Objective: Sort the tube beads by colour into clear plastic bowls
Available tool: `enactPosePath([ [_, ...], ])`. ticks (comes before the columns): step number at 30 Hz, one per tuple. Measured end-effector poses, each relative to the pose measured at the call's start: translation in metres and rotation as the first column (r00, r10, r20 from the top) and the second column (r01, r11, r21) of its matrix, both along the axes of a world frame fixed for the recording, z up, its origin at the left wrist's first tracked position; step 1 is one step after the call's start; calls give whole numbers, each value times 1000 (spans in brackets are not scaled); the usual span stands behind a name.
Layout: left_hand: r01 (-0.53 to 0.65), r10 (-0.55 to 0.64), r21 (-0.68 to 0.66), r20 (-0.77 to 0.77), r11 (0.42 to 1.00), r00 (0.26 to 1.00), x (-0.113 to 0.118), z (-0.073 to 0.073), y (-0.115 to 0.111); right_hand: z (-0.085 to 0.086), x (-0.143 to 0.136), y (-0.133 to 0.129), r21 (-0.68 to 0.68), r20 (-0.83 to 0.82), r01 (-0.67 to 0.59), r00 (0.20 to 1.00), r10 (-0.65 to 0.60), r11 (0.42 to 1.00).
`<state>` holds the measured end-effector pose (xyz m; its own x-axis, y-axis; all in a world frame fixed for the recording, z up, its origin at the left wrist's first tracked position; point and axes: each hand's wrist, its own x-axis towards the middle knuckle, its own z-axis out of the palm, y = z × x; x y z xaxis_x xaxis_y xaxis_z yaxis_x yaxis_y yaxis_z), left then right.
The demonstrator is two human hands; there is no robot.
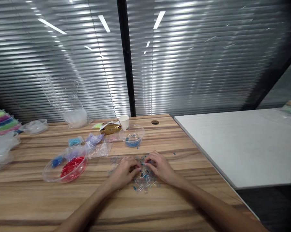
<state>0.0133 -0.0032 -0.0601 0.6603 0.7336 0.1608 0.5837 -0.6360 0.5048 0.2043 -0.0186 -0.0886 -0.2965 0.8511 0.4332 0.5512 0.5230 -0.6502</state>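
Both my hands work over a spread of small clear and blue tube-like pieces [143, 183] on the wooden table. Thumb and fingers of my left hand [126, 170] are pinched together at the left side of the spread; whatever they hold is too small to make out. My right hand [160, 166] faces it a short way off, its thumb and index finger also closed, their contents not readable. Just beyond the hands stands a round clear bowl [142, 130] with blue pieces [133, 140] at its bottom.
At left is a clear tray [47, 175] with red pieces [71, 166] and blue ones. Behind lie small plastic bags [100, 149], a gold packet [109, 128] and a paper cup [124, 122]. Stacked colourful containers [3, 122] stand far left. A white table [244, 145] adjoins right.
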Motion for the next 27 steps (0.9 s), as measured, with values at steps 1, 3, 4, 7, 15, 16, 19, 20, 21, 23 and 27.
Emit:
enactPosePath([
  [1, 4, -4, 2, 0, 1000, 1000, 0, 0, 0, 0, -1, 0, 3, 2, 2, 1000, -2, 1000],
  [3, 7, -7, 4, -1, 1000, 1000, 1, 1, -1, -1, -1, -1, 8, 11, 5, 1000, -5, 1000],
  [4, 5, -5, 8, -2, 1000, 1000, 1, 1, -1, -1, -2, -1, 10, 15, 7, 1000, -7, 1000],
  [7, -9, 9, 16, -5, 1000, 1000, 0, 0, -1, -1, -2, -1, 16, 15, 16, 1000, -17, 1000],
  [15, -46, 46, -7, 0, 999, 999, 1, 0, -3, 0, -4, 0, 17, -18, 48, 999, -48, 999],
  [16, -47, 47, -11, 1, 999, 999, 1, 0, -3, 0, -4, -1, 19, -17, 47, 999, -47, 999],
  [19, -55, 55, -16, -4, 998, 998, 0, -1, -3, -2, -4, 0, 30, -14, 48, 999, -47, 998],
  [20, -55, 55, -13, -6, 998, 998, 0, -1, -3, -2, -4, 0, 35, -15, 49, 999, -48, 998],
  [21, -53, 53, -8, -6, 999, 999, -1, -1, -2, -3, -4, 1, 41, -16, 50, 999, -49, 998],
  [23, -47, 47, 5, -4, 999, 999, -3, -3, 0, -5, -4, 2, 50, -14, 46, 999, -45, 998],
  [27, -16, 15, 32, 12, 999, 1000, -4, -7, 4, -7, -4, 2, 48, -4, 42, 999, -42, 998],
])
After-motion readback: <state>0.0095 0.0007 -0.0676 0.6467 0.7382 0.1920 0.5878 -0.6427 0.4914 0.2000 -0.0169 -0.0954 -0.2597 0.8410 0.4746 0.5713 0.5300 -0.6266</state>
